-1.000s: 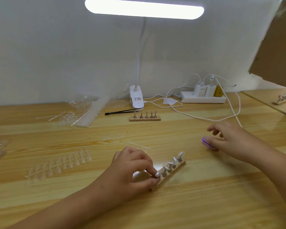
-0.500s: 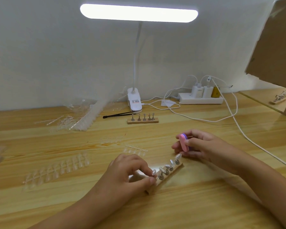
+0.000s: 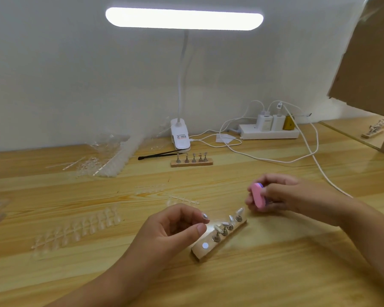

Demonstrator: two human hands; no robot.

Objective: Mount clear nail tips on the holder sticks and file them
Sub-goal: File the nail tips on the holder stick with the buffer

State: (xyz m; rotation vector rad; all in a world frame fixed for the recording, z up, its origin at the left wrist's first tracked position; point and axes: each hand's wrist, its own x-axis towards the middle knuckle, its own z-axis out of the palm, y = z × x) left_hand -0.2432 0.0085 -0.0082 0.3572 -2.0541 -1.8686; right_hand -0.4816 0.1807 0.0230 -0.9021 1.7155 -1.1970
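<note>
The wooden base (image 3: 222, 243) lies with its long axis slanting near-left to far-right, and four tipped sticks (image 3: 224, 231) stand on it. Just left of it the left hand (image 3: 171, 231) pinches a fifth stick (image 3: 205, 216), now lifted off the near end and baring a white dot (image 3: 205, 245). The right hand (image 3: 293, 196), beyond the far end, grips the pink file (image 3: 258, 196).
</note>
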